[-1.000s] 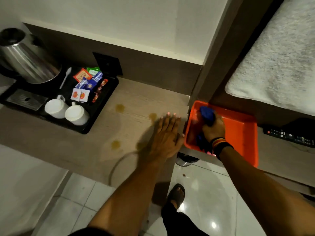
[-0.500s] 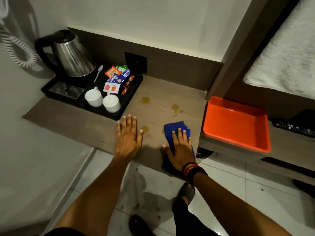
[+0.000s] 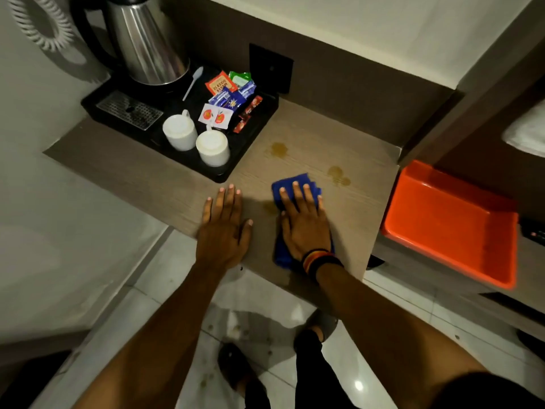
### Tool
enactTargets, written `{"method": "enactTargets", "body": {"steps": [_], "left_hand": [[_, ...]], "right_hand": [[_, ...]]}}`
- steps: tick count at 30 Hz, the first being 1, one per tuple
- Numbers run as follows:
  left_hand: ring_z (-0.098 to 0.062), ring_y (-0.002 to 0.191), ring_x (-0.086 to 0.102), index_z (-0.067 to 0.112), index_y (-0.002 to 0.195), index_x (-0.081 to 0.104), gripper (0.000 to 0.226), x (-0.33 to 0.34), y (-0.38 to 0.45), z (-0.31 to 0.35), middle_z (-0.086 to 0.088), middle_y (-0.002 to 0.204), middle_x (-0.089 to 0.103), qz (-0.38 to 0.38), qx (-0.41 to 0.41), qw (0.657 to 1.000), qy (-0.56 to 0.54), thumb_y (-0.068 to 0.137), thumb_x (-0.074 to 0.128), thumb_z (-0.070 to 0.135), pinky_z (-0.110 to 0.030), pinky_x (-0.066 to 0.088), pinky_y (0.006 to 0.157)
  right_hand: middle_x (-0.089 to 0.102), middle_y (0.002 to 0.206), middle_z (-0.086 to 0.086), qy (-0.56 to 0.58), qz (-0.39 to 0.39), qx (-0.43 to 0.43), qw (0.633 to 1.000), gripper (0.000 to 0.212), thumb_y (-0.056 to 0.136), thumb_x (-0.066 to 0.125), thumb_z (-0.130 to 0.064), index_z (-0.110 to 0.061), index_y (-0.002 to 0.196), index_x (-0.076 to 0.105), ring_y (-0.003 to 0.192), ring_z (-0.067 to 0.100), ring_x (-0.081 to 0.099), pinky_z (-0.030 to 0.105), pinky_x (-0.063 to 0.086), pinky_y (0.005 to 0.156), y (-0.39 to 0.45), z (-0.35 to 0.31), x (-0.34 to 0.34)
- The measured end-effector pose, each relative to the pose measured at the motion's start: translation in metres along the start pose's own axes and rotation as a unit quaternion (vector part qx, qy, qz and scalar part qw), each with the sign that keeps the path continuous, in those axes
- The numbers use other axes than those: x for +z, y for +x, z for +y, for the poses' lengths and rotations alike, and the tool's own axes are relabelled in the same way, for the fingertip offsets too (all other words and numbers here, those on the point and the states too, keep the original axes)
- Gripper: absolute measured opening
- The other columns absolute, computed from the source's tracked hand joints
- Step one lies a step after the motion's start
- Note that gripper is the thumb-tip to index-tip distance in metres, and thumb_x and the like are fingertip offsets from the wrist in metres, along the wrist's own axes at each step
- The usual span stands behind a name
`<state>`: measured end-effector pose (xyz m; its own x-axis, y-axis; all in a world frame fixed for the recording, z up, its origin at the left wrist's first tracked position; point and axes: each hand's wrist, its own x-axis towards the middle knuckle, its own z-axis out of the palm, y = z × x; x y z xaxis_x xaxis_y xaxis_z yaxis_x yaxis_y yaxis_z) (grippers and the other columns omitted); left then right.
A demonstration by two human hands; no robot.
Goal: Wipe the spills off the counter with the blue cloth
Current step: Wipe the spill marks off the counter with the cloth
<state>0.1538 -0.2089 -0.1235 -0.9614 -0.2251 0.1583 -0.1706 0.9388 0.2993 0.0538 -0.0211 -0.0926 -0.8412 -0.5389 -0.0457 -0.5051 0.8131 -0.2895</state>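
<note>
I see the right hand (image 3: 303, 222) lying flat, fingers spread a little, pressing on the blue cloth (image 3: 296, 184) near the front edge of the wooden counter (image 3: 339, 137). The cloth shows beyond the fingertips and under the wrist, where a striped wristband (image 3: 320, 261) sits. The left hand (image 3: 222, 228) rests just beside it, palm down and open, holding nothing, directly on the counter. Two brown spills are uncovered: one spill (image 3: 278, 149) close to the black tray (image 3: 241, 160), another spill (image 3: 337, 175) just right of the cloth's far corner. A faint stain (image 3: 269, 206) lies between the hands, touching the cloth edge. On the tray stand a steel kettle (image 3: 144, 39), two white cups (image 3: 196, 140), a white spoon (image 3: 193, 82) and sachets (image 3: 233, 98); on the orange sachet I can read "CLASSIC", the rest is too small. An orange bin (image 3: 448, 222) sits on the lower shelf at right.
</note>
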Motion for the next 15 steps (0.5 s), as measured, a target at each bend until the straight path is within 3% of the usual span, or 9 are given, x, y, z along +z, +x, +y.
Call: {"method": "enactTargets", "body": {"steps": [2,5,9,12,15], "left_hand": [[-0.033,0.163,0.019,0.006,0.167,0.022,0.071,-0.002,0.0,0.0,-0.017,0.176,0.023,-0.011,-0.003,1.0,-0.007,0.107,0.03,0.043,-0.061,0.017,0.131],[-0.033,0.162,0.023,0.006,0.166,0.026,0.068,-0.003,0.0,-0.002,-0.017,0.174,0.028,-0.001,0.003,1.0,-0.005,0.107,0.032,0.04,-0.061,0.02,0.129],[-0.033,0.163,0.022,0.007,0.166,0.026,0.069,0.001,-0.001,-0.002,-0.016,0.174,0.028,0.004,-0.002,1.0,-0.012,0.106,0.032,0.04,-0.062,0.019,0.13],[-0.033,0.164,0.018,0.006,0.167,0.025,0.069,0.004,-0.001,-0.004,-0.016,0.175,0.024,0.002,-0.005,1.0,-0.019,0.107,0.029,0.041,-0.062,0.015,0.131],[-0.032,0.164,0.018,0.005,0.166,0.025,0.069,0.004,-0.003,-0.001,-0.017,0.175,0.024,0.005,-0.019,1.0,-0.019,0.108,0.028,0.041,-0.06,0.014,0.132]], "right_hand": [[0.012,0.169,0.001,-0.003,-0.038,-0.064,0.997,0.057,0.102,0.025,-0.04,-0.033,0.158,0.016,0.157,0.022,0.0,0.052,0.001,0.126,-0.025,-0.005,0.0],[0.014,0.168,-0.006,0.021,-0.045,-0.089,0.995,0.054,0.103,0.029,-0.037,-0.035,0.157,0.022,0.156,0.014,-0.002,0.044,-0.006,0.127,-0.056,0.022,-0.011],[0.015,0.168,-0.003,0.013,-0.027,-0.032,0.999,0.054,0.104,0.033,-0.032,-0.036,0.156,0.021,0.157,0.017,0.001,0.052,0.007,0.127,-0.05,0.06,-0.02],[0.014,0.169,0.001,0.012,-0.006,0.009,1.0,0.054,0.103,0.031,-0.032,-0.034,0.157,0.021,0.157,0.023,0.003,0.054,0.008,0.126,-0.008,0.046,-0.014],[0.018,0.168,0.003,0.017,-0.001,-0.003,1.0,0.054,0.102,0.032,-0.034,-0.032,0.156,0.025,0.156,0.027,0.008,0.055,0.008,0.126,0.016,0.014,-0.005]]}}
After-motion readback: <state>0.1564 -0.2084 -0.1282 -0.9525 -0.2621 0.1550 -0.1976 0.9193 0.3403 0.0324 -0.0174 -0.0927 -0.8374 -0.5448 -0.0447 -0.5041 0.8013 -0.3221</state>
